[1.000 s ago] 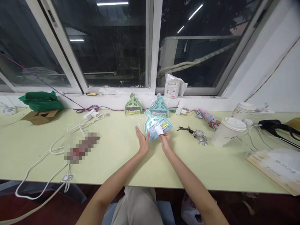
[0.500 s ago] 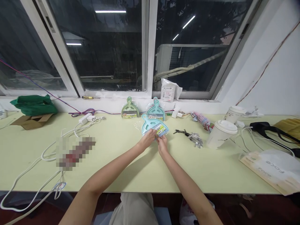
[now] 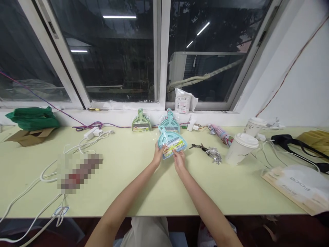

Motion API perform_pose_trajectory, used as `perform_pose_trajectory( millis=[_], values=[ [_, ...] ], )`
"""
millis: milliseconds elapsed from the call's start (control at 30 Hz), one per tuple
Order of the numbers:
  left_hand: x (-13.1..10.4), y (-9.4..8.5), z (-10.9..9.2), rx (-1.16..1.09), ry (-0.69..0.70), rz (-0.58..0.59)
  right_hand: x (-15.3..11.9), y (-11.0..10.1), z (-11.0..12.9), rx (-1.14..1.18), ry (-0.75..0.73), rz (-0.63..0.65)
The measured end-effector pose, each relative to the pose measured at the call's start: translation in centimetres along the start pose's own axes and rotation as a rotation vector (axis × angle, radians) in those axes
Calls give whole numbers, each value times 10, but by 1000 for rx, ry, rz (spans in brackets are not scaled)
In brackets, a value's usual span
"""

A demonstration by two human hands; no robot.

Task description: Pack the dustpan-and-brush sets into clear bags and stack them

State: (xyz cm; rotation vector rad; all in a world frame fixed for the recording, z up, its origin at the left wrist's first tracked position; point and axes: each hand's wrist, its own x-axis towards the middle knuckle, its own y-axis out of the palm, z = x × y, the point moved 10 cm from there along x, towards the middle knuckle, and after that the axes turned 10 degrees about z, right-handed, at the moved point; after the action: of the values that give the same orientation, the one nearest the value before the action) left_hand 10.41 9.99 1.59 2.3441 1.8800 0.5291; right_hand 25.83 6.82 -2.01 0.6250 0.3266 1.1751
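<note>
A light blue dustpan and brush set (image 3: 171, 141) in clear wrap, with a yellow-green label, is held above the table in both hands. My left hand (image 3: 158, 154) grips its left lower edge. At its lower right edge, my right hand (image 3: 179, 158) pinches it, thumb on the front near the label. Behind it, more blue dustpan sets (image 3: 170, 120) lean upright against the wall below the window. To their left stand green dustpan sets (image 3: 141, 121), also wrapped.
Black cords with a silver bundle (image 3: 213, 154) and paper cups (image 3: 241, 147) lie to the right, beside a tissue pack (image 3: 298, 185). White cables (image 3: 48, 175), an open cardboard box (image 3: 31, 136) and green cloth (image 3: 33, 118) are on the left.
My left hand has moved from the label to the dustpan's left edge, uncovering the label. The held set has turned and its front now faces me more fully.
</note>
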Motion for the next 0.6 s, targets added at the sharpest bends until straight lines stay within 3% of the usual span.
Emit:
perform_pose_trajectory(
  millis=[100, 167, 233, 300, 400, 467, 600],
  values=[
    [-17, 36, 43, -187, -128, 126, 4, -7, 11, -9, -80, -33],
    [-27, 47, 52, -245, -138, 176, 4, -10, 16, -23, -104, -52],
    [-25, 38, 45, -233, -129, 152, 3, -9, 15, -29, -95, -48],
    [-13, 18, 32, -180, -129, 109, 1, -5, 11, -33, -78, -24],
    [6, -1, 16, -94, -125, 174, -2, 2, -1, -55, -53, 14],
    [9, -9, 16, -53, -116, 197, -2, 3, -11, -74, -25, 18],
    [1, -27, 31, -24, -122, 95, 6, 6, -37, -88, 156, 85]
  ],
)
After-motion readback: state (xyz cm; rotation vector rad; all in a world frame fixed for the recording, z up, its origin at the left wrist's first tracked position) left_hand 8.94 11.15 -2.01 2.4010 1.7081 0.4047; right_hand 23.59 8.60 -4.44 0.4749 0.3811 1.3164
